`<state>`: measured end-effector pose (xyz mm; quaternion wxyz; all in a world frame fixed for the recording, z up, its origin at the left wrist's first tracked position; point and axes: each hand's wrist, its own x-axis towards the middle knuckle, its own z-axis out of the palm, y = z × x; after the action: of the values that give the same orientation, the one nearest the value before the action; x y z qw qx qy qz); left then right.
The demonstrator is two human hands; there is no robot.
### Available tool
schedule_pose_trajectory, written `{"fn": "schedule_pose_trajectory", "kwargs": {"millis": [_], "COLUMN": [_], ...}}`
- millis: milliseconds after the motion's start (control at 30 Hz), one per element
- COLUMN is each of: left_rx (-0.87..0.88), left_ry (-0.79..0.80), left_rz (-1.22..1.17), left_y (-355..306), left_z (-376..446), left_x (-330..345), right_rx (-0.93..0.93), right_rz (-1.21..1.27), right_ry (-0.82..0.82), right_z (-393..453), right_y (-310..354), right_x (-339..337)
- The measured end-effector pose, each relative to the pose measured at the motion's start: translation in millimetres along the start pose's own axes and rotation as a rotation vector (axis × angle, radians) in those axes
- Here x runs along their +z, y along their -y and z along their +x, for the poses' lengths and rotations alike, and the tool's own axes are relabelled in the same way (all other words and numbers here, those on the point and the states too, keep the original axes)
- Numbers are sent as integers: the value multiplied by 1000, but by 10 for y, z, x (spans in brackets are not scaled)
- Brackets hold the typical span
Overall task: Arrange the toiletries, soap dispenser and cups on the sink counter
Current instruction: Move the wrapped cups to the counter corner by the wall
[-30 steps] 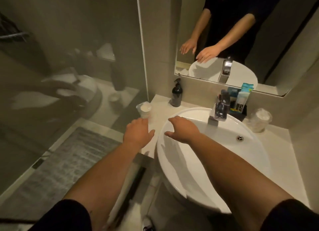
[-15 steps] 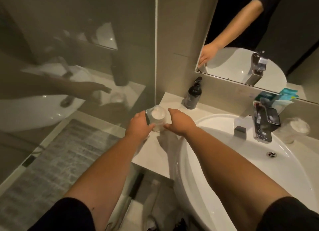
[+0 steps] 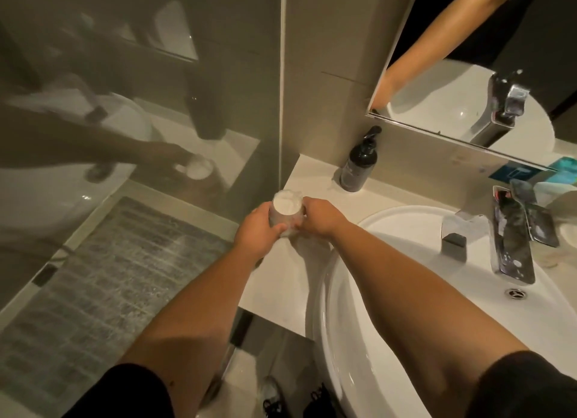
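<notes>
A clear wrapped cup [image 3: 286, 210] with a white top sits at the left end of the pale sink counter [image 3: 315, 174]. My left hand [image 3: 256, 230] grips its left side and my right hand [image 3: 323, 218] grips its right side. A dark pump soap dispenser [image 3: 359, 164] stands behind the cup against the wall. Blue toiletry packets [image 3: 562, 174] lie at the far right behind the tap, partly cut off by the frame edge. A second cup [image 3: 562, 230] is barely visible at the right edge.
A round white basin [image 3: 406, 339] fills the right half, with a chrome tap [image 3: 509, 245] over it. A mirror [image 3: 468, 74] hangs above. A glass shower partition [image 3: 140, 120] stands to the left, touching the counter's left edge. A grey mat [image 3: 93, 292] lies beyond it.
Both hands reached from the basin rim to the cup on the left and closed around it. The view has swung left and closer to the counter.
</notes>
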<state>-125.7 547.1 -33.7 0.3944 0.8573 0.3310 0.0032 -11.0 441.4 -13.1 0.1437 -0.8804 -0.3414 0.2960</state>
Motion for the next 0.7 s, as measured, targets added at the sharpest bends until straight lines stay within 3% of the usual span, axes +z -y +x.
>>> {"fn": "schedule_pose_trajectory", "kwargs": {"millis": [300, 700], "left_rx": [63, 234], "left_ry": [-16, -14], "left_rz": [-4, -2], "left_y": [-153, -778], "left_z": [-132, -754], "left_x": [-204, -334], "right_rx": [-32, 1], "right_rz": [34, 92], "right_ry": [-106, -270], "right_z": [-219, -1286], "right_y": [107, 102], "right_x": [-149, -562]}}
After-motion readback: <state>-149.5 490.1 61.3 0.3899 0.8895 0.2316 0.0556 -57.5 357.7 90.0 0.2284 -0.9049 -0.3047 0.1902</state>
